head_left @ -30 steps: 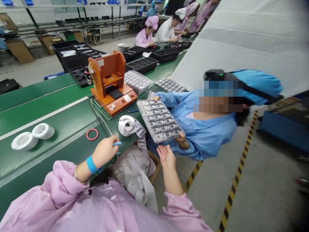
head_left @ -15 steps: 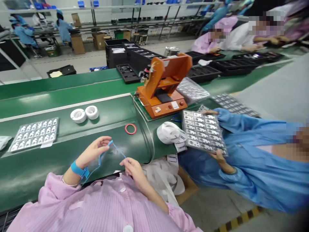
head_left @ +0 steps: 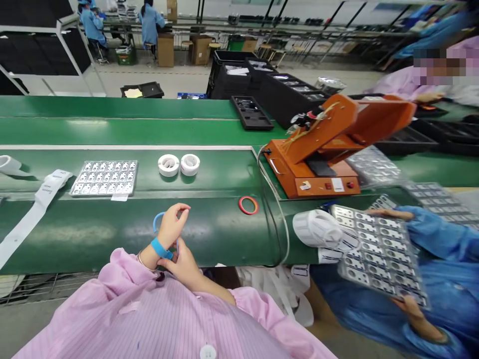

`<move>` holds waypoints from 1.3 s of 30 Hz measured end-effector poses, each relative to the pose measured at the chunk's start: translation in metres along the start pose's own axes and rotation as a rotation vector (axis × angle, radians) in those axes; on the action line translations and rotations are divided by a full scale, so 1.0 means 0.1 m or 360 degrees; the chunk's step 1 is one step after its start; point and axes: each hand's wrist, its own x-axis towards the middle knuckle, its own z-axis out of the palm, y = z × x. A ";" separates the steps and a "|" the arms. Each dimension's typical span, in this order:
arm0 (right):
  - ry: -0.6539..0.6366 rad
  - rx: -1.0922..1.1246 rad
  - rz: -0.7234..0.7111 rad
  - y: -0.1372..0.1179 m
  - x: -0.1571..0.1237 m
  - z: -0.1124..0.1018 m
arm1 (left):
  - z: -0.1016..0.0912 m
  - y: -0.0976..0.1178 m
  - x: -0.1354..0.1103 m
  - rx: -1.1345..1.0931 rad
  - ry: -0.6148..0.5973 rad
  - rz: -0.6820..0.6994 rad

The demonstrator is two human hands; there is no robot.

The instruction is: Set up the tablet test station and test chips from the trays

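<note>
Head view, lower left of centre: the right hand (head_left: pixel 186 265) touches the blue wristband (head_left: pixel 160 248) at its upper left; whether that grip is clamped, I cannot tell. The band wraps crosswise around the left hand's (head_left: pixel 173 225) wrist, thumb and fingers apart, beside a blue cord (head_left: pixel 155 220).

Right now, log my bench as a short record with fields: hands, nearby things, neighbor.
Left hand: blue wristband around its wrist
Right hand: beside the wristband; contact unclear
Beyond hands: tray of parts, two white rolls
Right side: red ring, orange machine
Neighbor: blue clothing, holding another filled tray
</note>
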 end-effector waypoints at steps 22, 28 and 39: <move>-0.0351 -0.1538 -0.0512 -0.13 1.13 0.99 | -1.69 -1.10 -0.92 0.0999 0.0623 0.0036; -0.0213 -0.1500 -0.0352 0.63 0.89 0.80 | -1.58 -1.62 -0.68 0.1643 0.0086 0.0283; 0.0465 -0.1474 0.0919 1.83 -1.05 -0.47 | -2.30 -1.94 -0.52 0.1946 0.0062 0.0192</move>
